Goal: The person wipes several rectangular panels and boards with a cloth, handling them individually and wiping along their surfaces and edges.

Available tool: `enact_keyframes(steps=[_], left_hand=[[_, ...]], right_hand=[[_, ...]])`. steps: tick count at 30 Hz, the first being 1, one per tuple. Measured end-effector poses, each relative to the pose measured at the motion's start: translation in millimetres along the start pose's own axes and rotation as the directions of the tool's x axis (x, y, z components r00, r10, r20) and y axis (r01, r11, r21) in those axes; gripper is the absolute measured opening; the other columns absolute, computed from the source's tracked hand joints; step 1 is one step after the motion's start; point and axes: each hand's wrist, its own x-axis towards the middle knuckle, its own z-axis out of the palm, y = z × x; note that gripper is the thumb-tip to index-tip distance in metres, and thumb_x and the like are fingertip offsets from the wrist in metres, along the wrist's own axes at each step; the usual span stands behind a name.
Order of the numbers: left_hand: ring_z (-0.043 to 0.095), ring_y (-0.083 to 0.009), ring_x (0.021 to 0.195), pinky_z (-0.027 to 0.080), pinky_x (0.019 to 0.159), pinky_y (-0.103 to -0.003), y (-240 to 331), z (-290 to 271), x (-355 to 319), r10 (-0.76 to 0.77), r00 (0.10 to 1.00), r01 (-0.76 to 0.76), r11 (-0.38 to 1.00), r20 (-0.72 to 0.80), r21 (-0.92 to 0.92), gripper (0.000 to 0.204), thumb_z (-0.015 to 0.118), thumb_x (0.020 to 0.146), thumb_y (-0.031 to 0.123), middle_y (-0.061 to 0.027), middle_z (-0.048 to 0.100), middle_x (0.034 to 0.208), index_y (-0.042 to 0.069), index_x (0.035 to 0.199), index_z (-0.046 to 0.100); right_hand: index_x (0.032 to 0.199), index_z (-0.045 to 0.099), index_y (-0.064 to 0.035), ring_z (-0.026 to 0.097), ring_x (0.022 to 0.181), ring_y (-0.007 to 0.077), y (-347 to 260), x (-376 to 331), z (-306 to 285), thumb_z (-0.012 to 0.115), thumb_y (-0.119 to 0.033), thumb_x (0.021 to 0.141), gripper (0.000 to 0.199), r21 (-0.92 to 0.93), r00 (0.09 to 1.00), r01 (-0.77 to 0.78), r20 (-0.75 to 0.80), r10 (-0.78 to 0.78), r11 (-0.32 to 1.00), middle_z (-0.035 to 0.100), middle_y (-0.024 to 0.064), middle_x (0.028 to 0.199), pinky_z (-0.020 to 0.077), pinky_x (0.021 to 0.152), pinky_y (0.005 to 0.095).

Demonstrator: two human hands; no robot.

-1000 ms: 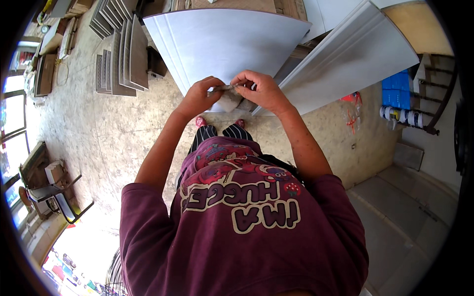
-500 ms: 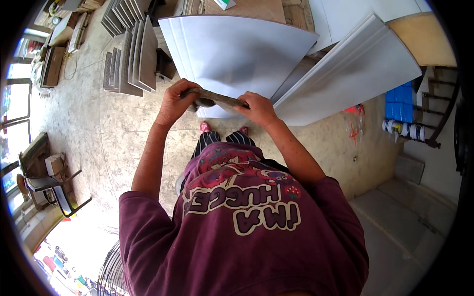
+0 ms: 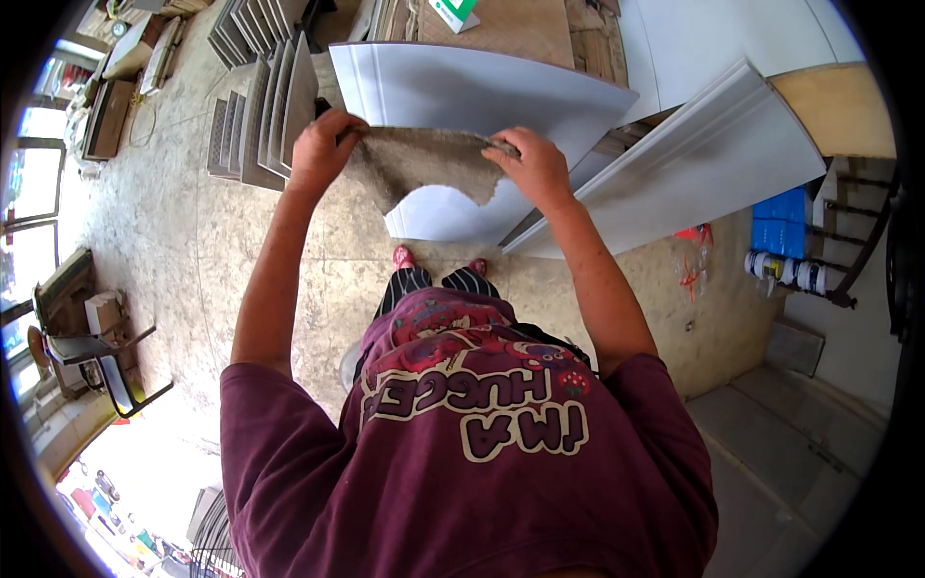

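Observation:
A grey-brown rag (image 3: 416, 160) hangs spread between my two hands, its lower edge ragged and curved. My left hand (image 3: 322, 152) pinches its upper left corner, and my right hand (image 3: 534, 168) grips the upper right one. Just beyond the rag stands a large pale grey-white panel (image 3: 501, 108), partly hidden behind the cloth and my right hand. To its right leans a second set of pale panels (image 3: 699, 169), with a ridged strip along one edge.
Upright tile samples (image 3: 252, 120) stand at the far left. At the back, a green-and-white sign (image 3: 455, 12) rests on a brown board (image 3: 515, 34). Blue boxes (image 3: 779, 223) and white rolls (image 3: 785, 273) are on the right. A chair (image 3: 96, 352) sits at the left.
Both hands have moved up and away from my body. The rag, bunched narrow before, now hangs open between them.

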Motion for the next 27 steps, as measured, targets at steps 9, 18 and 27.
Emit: enact_keyframes(steps=[9,18,27], left_hand=[[0.056,-0.0264,0.085,0.045,0.072,-0.034,7,-32,107,0.300,0.916,-0.244,0.944,-0.265,0.223,0.020,0.054,0.073,0.002,-0.0062,0.059,0.086,0.010,0.090,0.062],[0.056,-0.0258,0.084,0.043,0.074,-0.036,-32,-3,139,0.168,0.953,-0.101,0.960,-0.251,0.260,0.013,0.063,0.072,0.017,-0.0038,0.060,0.083,0.013,0.085,0.063],[0.058,-0.0250,0.080,0.045,0.070,-0.034,-22,-7,134,0.098,0.964,-0.034,0.968,-0.249,0.248,0.018,0.066,0.072,0.022,-0.0070,0.062,0.082,0.008,0.082,0.063]], right_hand=[[0.090,0.060,-0.0112,0.059,0.072,0.0276,-3,81,-25,0.062,-0.028,0.077,0.022,0.069,0.964,-0.072,-0.252,0.088,0.995,0.063,0.0084,0.077,0.0454,0.060,0.0347],[0.090,0.060,-0.0117,0.059,0.075,0.0267,15,116,-14,0.063,-0.029,0.075,0.023,-0.139,0.927,-0.139,-0.366,0.079,0.981,0.062,0.0065,0.081,0.0462,0.063,0.0371],[0.086,0.059,-0.0108,0.058,0.076,0.0273,21,114,-19,0.065,-0.028,0.074,0.022,-0.090,0.918,-0.224,-0.355,0.179,0.970,0.061,0.0060,0.084,0.0456,0.062,0.0371]])
